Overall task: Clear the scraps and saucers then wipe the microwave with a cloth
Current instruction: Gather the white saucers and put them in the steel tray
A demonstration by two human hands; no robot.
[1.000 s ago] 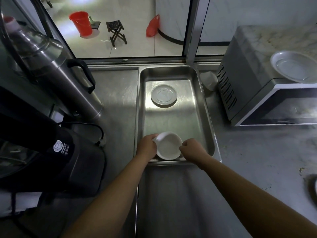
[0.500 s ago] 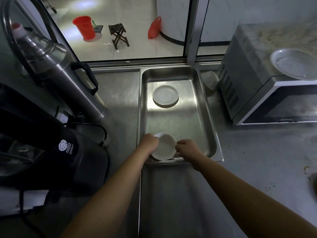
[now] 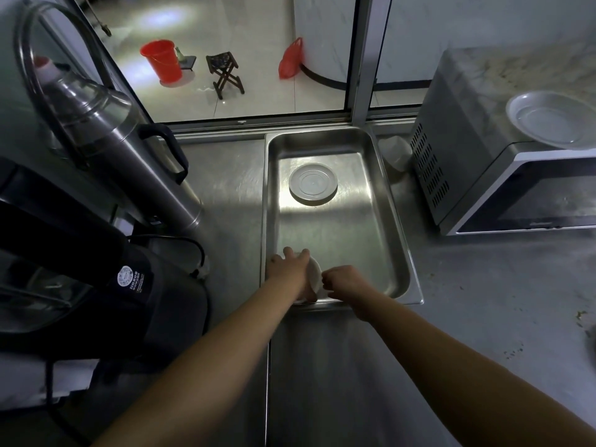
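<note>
Both hands meet at the steel tray's (image 3: 398,221) six o'clock edge. The left hand (image 3: 288,269) has its grip wrapped around a small white saucer (image 3: 315,275), tilted on edge; the right hand (image 3: 344,282) pinches its rim. A second saucer (image 3: 312,185) lies at twelve o'clock. The microwave (image 3: 503,175) stands on the counter (image 3: 483,301) at three o'clock.

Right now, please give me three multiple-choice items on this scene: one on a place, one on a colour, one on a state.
1. Where is the big plate?
A on the microwave
B in the tray
C on the floor

2. What colour is the bucket?
A blue
B red
C white

3. The saucer at the tray's near end is
A upside down and alone
B stacked on the lid
C tilted on edge, at both hands

Key: 1 A, it rests on top; 2 B, plainly red; 3 C, left hand covers it, right hand meets its rim.
</note>
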